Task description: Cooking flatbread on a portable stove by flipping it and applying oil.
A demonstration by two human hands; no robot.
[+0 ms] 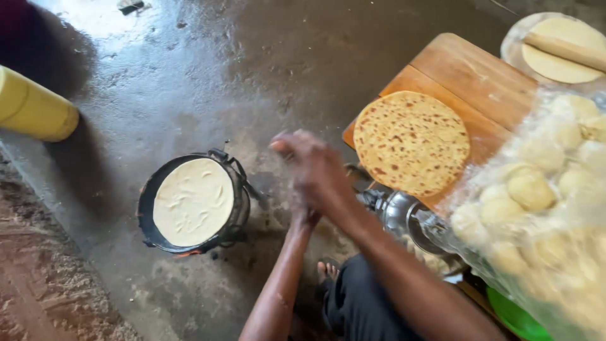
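My right hand [315, 165] hovers, blurred, above the concrete floor, laid flat over my left hand [305, 216], which is mostly hidden beneath it. Neither hand shows anything held. To their left a black pan [146, 203] sits on a small stove and holds a pale, uncooked flatbread [192, 201]. To their right a browned, spotted flatbread [410, 142] lies on a wooden board [470, 69].
Dough balls [533, 189] lie under clear plastic at the right. A rolling pin [565, 47] rests on a raw flat round [555, 68] at top right. A shiny metal vessel [399, 213], a green basin [514, 317], a yellow container [31, 107] and my foot [328, 271] are around.
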